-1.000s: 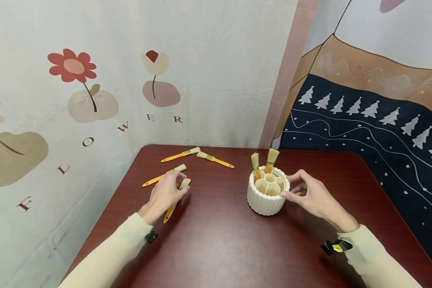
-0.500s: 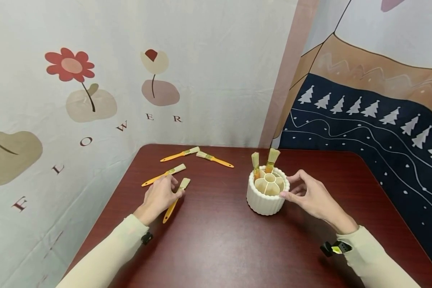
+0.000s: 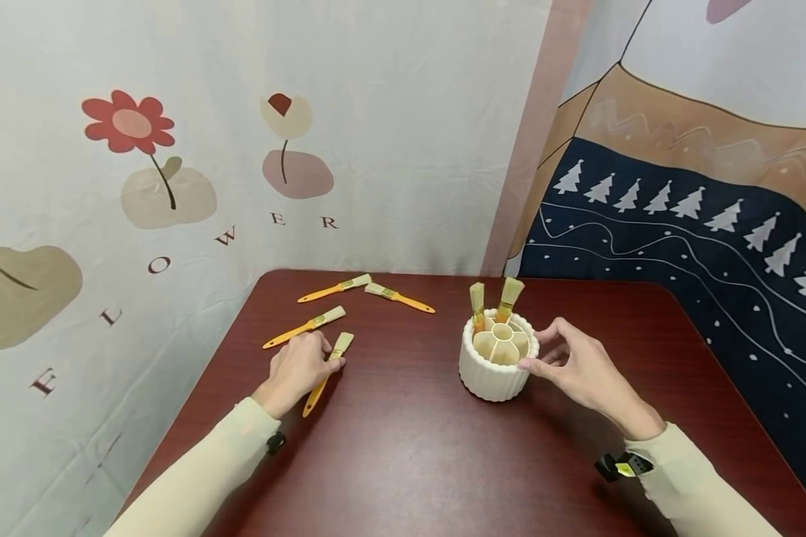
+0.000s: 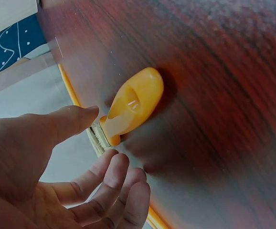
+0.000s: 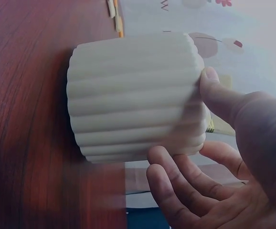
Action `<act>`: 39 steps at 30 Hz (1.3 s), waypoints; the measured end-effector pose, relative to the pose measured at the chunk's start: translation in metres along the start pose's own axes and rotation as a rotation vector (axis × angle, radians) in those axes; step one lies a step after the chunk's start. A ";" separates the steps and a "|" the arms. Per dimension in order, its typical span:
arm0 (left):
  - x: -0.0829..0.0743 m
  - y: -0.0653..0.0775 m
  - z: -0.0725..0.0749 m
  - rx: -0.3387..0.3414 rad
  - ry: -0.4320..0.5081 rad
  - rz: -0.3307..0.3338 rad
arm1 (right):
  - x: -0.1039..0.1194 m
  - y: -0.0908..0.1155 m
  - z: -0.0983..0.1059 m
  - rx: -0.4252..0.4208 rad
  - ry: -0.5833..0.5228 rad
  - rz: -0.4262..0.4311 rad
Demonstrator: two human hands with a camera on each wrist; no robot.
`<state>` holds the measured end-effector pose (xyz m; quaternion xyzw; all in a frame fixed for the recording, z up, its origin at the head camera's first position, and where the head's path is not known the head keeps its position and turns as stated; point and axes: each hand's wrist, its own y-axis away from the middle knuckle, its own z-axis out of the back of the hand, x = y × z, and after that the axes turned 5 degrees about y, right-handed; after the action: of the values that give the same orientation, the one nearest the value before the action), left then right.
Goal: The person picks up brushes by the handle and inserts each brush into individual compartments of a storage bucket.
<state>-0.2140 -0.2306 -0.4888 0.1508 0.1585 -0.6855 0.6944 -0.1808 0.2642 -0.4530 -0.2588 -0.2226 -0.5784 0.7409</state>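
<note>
My left hand (image 3: 298, 369) is over the nearest paintbrush (image 3: 317, 395), which lies on the table with its yellow-orange handle toward me. In the left wrist view, the thumb and fingers stand on either side of this brush (image 4: 137, 102) near its metal band, spread rather than closed on it. My right hand (image 3: 587, 373) holds the right side of a white, ribbed, round brush holder (image 3: 493, 380), thumb at the near rim and fingers behind. The right wrist view shows the holder's ribbed wall (image 5: 133, 100). Two paintbrushes (image 3: 509, 298) stand bristles up in its rear compartments.
Three more paintbrushes lie farther back on the dark red table (image 3: 403, 462): one left (image 3: 305, 328), one at the back (image 3: 336, 288), one right of that (image 3: 401, 297). Printed cloths (image 3: 403, 134) hang behind the table.
My left hand has shifted slightly left and back along the nearest paintbrush, uncovering its bristles, then stayed almost still. The brush and the right hand on the holder keep their places.
</note>
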 end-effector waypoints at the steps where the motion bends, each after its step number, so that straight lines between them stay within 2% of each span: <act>1: 0.000 0.000 0.000 0.006 0.000 0.003 | 0.000 0.000 0.000 -0.004 0.004 0.001; 12: -0.003 -0.001 0.002 0.048 -0.006 0.009 | 0.005 0.003 -0.001 -0.043 0.040 0.015; 39: -0.004 -0.003 0.002 0.056 0.010 -0.010 | 0.017 0.009 -0.008 -0.098 0.070 0.008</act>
<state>-0.2168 -0.2281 -0.4850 0.1727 0.1434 -0.6923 0.6858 -0.1674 0.2480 -0.4498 -0.2754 -0.1668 -0.5944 0.7369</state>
